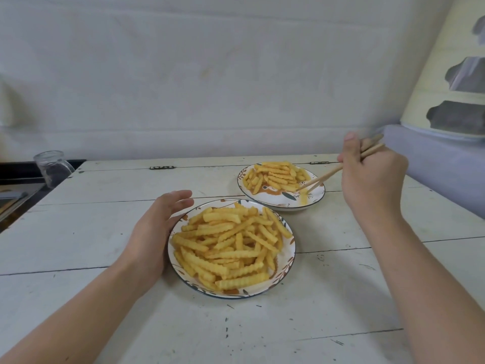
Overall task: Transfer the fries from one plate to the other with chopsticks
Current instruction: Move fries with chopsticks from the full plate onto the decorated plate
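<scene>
Crinkle fries [231, 245] heap the near plate [288, 256], fewer lie on the far plate [319, 193]; right hand [372, 179] grip grasping chopsticks [325, 177], tips over the far plate; left hand [154, 229] released, fingers straight, beside the near plate's rim; white counter [91, 232].

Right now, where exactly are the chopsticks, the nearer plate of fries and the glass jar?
chopsticks [322, 177], head view, mid-shaft below the right hand.
nearer plate [287, 261], head view, bare right rim.
glass jar [53, 168], head view, middle of its clear wall.
</scene>
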Demonstrator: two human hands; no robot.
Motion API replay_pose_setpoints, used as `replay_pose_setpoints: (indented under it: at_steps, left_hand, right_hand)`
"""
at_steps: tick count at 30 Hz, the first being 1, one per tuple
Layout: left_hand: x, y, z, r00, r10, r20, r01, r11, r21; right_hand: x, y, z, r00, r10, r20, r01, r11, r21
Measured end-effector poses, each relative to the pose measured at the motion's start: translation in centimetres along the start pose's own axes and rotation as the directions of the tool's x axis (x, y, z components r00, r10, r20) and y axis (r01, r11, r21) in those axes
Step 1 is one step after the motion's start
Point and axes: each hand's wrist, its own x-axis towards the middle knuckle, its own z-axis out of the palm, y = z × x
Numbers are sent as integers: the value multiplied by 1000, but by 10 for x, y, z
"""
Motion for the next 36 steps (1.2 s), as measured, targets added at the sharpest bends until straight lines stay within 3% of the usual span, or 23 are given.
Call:
replay_pose_setpoints:
  at_steps: [6, 10, 12, 14, 15, 17, 20, 24, 27, 29, 30, 34, 36]
  left_hand:
    - [0, 0, 0, 1000, -1, -11, 1, 1000, 15]
    - [-3, 3, 1, 1000, -8, -11, 8, 1000, 16]
    - [-5, 4, 1, 1000, -7, -8, 7, 1000, 16]
    - [-5, 4, 1, 1000, -5, 3, 5, 1000, 9]
    - [-4, 4, 1, 1000, -7, 4, 7, 1000, 7]
    - [-3, 3, 1, 1000, -14, 5, 14, 1000, 16]
    - [-2, 2, 0, 1000, -15, -1, 15, 1000, 19]
    - [-3, 3, 0, 1000, -10, -1, 10, 1000, 24]
    - [-4, 4, 1, 1000, -10, 6, 10, 1000, 20]
    - [-5, 4, 1, 1000, -13, 14, 12, 1000, 24]
    - [-5, 4, 1, 1000, -13, 17, 12, 1000, 26]
    - [-5, 4, 2, 1000, -12, 22, 11, 1000, 23]
    - [-7, 5, 3, 1000, -18, 24, 18, 1000, 10]
  right_hand:
    - [-2, -4, 3, 997, -20, 70, 24, 998, -52]
    - [-1, -11, -2, 989, 143, 40, -147, 980, 132]
    - [5, -14, -7, 963, 270, 22, -254, 871, 422]
    - [10, -23, -16, 923, 353, 153, -355, 624, 696]
    - [11, -27, -19, 911, 334, 243, -393, 521, 758]
    - [7, -34, -22, 883, 230, 409, -469, 438, 767]
    - [-4, -38, -17, 818, 73, 570, -532, 470, 704]
    - [-14, -44, -11, 777, -13, 629, -521, 546, 656]
    - [-11, -44, -10, 795, 86, 600, -567, 457, 685]
    - [-6, -38, -9, 825, 225, 518, -563, 388, 729]
    - [-3, -33, -8, 841, 275, 465, -540, 402, 739]
    - [-7, -18, 1, 898, 354, 263, -440, 694, 569]
    - [-12, -17, 6, 916, 353, 191, -400, 763, 508]
